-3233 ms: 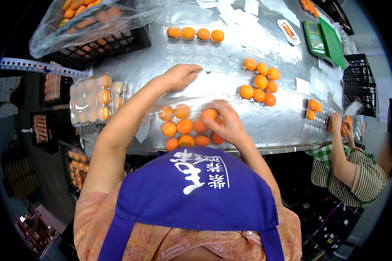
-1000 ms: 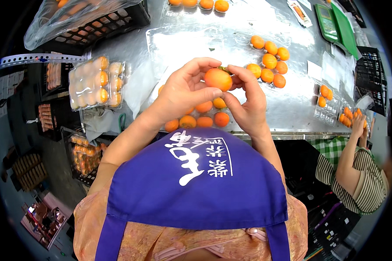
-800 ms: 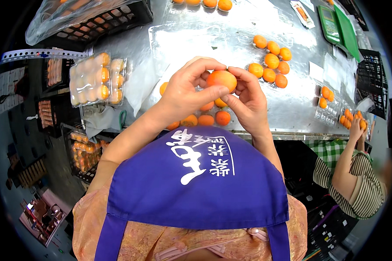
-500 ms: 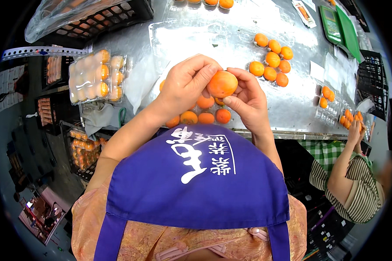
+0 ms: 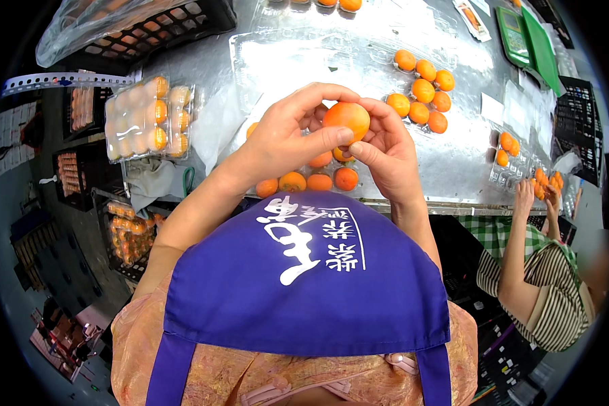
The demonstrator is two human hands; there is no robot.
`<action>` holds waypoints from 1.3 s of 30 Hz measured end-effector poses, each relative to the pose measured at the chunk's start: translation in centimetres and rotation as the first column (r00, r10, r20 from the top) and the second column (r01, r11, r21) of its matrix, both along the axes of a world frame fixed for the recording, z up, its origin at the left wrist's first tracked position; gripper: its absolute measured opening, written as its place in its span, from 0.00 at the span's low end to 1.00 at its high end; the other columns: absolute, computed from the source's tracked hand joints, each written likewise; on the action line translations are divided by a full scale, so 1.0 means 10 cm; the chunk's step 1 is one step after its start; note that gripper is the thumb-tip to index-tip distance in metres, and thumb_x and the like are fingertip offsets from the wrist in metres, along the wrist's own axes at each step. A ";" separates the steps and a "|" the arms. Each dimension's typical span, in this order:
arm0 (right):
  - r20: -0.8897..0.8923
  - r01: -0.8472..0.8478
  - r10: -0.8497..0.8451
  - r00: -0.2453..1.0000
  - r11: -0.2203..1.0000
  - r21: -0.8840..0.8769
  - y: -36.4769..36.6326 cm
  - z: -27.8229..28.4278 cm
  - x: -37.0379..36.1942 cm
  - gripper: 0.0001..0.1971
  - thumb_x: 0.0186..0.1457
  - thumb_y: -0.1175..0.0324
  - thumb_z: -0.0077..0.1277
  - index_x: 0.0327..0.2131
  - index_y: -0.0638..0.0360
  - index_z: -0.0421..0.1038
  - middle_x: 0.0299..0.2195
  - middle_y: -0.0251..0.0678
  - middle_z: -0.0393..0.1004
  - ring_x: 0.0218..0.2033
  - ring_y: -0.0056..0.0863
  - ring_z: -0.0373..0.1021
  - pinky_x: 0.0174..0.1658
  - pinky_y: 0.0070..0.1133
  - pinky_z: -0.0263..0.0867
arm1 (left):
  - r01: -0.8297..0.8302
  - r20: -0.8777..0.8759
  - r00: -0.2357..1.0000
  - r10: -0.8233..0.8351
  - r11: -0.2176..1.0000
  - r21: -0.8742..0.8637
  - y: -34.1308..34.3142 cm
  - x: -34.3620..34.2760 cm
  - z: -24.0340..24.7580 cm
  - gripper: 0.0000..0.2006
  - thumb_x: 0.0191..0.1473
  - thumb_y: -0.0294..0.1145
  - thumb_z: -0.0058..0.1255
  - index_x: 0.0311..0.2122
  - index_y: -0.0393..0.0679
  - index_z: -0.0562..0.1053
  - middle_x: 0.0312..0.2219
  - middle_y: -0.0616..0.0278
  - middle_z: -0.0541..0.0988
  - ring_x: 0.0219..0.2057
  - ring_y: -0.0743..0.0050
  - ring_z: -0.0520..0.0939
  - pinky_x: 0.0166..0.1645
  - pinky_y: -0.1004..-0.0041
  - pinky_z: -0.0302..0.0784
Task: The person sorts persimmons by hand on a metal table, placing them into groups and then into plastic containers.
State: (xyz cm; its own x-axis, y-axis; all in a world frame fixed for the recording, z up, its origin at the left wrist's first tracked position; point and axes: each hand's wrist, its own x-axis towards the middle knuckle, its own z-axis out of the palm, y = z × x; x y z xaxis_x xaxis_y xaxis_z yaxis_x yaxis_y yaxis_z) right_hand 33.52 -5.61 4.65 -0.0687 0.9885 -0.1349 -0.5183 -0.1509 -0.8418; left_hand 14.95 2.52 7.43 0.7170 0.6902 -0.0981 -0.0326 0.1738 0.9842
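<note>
Over the near edge of the metal table, one smooth round orange (image 5: 346, 122) is held up between both my hands. My left hand (image 5: 304, 122) has its thumb along the lower front of the orange, with its index finger arched over the top. My right hand (image 5: 386, 145) grips it from the right, its thumb tip just below the fruit. Beneath my hands sit several more oranges (image 5: 292, 182) in rows, partly hidden by my hands and the apron. I cannot make out what holds them.
Clear clamshell packs (image 5: 145, 118) of fruit stand at left, near a black crate (image 5: 159, 34). Several loose oranges (image 5: 423, 91) sit to the right on the metal table (image 5: 446, 166). A green device (image 5: 513, 34) lies at the far right. A co-worker (image 5: 541, 271) handles fruit at the right.
The orange has turned between my hands and risen slightly. My left thumb has moved from its upper left side to its lower front. The co-worker's hands have moved apart.
</note>
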 end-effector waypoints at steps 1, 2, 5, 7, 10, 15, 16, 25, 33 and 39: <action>0.026 0.010 -0.011 1.000 1.000 0.018 0.00 0.01 -0.01 0.26 0.56 0.80 0.55 0.58 0.64 0.60 0.52 0.42 0.70 0.51 0.28 0.71 0.54 0.24 0.70 | 0.006 -0.038 0.999 -0.005 1.000 0.012 0.01 0.01 0.01 0.17 0.61 0.30 0.52 0.53 0.37 0.69 0.45 0.60 0.76 0.45 0.78 0.78 0.50 0.75 0.76; 0.032 0.002 -0.003 0.999 0.999 0.035 0.00 0.00 -0.01 0.26 0.56 0.81 0.54 0.58 0.64 0.60 0.51 0.42 0.70 0.52 0.28 0.71 0.54 0.24 0.69 | -0.017 -0.016 1.000 0.017 0.999 0.031 0.01 0.02 -0.01 0.16 0.61 0.31 0.53 0.51 0.38 0.70 0.41 0.61 0.77 0.41 0.79 0.79 0.47 0.76 0.76; 0.056 -0.018 0.014 0.998 0.997 0.071 -0.01 -0.02 0.01 0.26 0.56 0.82 0.54 0.58 0.65 0.60 0.51 0.41 0.70 0.52 0.27 0.70 0.55 0.24 0.69 | -0.085 0.034 0.996 0.083 0.994 0.061 0.00 0.07 -0.08 0.12 0.61 0.34 0.53 0.46 0.38 0.72 0.34 0.63 0.79 0.34 0.83 0.79 0.39 0.79 0.77; 0.078 -0.026 0.021 0.997 0.997 0.076 -0.02 -0.02 0.00 0.26 0.56 0.83 0.53 0.58 0.65 0.60 0.51 0.41 0.70 0.52 0.27 0.70 0.55 0.25 0.69 | -0.131 0.041 0.991 0.129 0.990 0.048 0.00 0.10 -0.08 0.11 0.63 0.34 0.50 0.44 0.38 0.73 0.33 0.63 0.79 0.34 0.83 0.79 0.39 0.79 0.77; 0.090 -0.036 0.029 0.996 0.996 0.076 -0.03 -0.01 0.00 0.26 0.56 0.83 0.53 0.58 0.65 0.60 0.51 0.41 0.70 0.53 0.28 0.70 0.56 0.25 0.68 | -0.142 0.017 0.990 0.141 0.983 0.118 0.01 0.11 -0.08 0.10 0.65 0.33 0.45 0.43 0.38 0.73 0.34 0.63 0.79 0.33 0.83 0.79 0.38 0.79 0.77; 0.045 -0.045 0.041 0.998 0.996 0.078 -0.03 -0.04 -0.01 0.26 0.56 0.82 0.54 0.58 0.65 0.60 0.53 0.42 0.69 0.54 0.29 0.69 0.57 0.26 0.67 | -0.127 -0.022 0.992 0.128 0.991 0.043 0.07 0.03 -0.14 0.10 0.68 0.30 0.40 0.43 0.37 0.73 0.39 0.62 0.79 0.40 0.81 0.78 0.47 0.77 0.76; 0.041 -0.048 0.045 0.998 0.996 0.074 -0.03 -0.04 0.00 0.26 0.56 0.81 0.54 0.58 0.65 0.60 0.53 0.42 0.69 0.55 0.29 0.68 0.57 0.26 0.67 | -0.138 -0.022 0.990 0.139 0.990 0.017 0.07 0.02 -0.14 0.11 0.68 0.30 0.40 0.44 0.37 0.73 0.40 0.62 0.79 0.39 0.81 0.78 0.46 0.77 0.77; -0.060 -0.035 0.035 0.998 0.999 -0.004 -0.02 -0.08 0.04 0.27 0.57 0.78 0.55 0.59 0.64 0.60 0.53 0.42 0.69 0.53 0.29 0.70 0.51 0.25 0.72 | -0.056 -0.010 0.998 0.056 0.997 0.047 0.04 -0.12 -0.11 0.17 0.61 0.29 0.50 0.55 0.39 0.70 0.48 0.60 0.76 0.43 0.77 0.78 0.46 0.77 0.76; -0.053 -0.018 0.017 0.998 1.000 -0.025 0.03 -0.03 0.00 0.24 0.60 0.72 0.55 0.58 0.65 0.61 0.48 0.40 0.73 0.45 0.26 0.73 0.41 0.20 0.73 | 0.040 -0.121 0.992 0.019 0.883 0.467 0.05 -0.08 -0.01 0.30 0.50 0.27 0.62 0.59 0.41 0.68 0.54 0.57 0.71 0.48 0.69 0.77 0.52 0.73 0.75; 0.029 0.003 -0.001 1.000 0.997 -0.073 0.02 -0.04 0.10 0.19 0.65 0.68 0.49 0.57 0.66 0.64 0.38 0.38 0.78 0.35 0.20 0.73 0.38 0.18 0.71 | -0.001 0.127 0.991 0.037 0.962 -0.274 0.08 -0.12 -0.14 0.20 0.63 0.35 0.50 0.56 0.35 0.68 0.47 0.55 0.76 0.40 0.71 0.79 0.47 0.73 0.78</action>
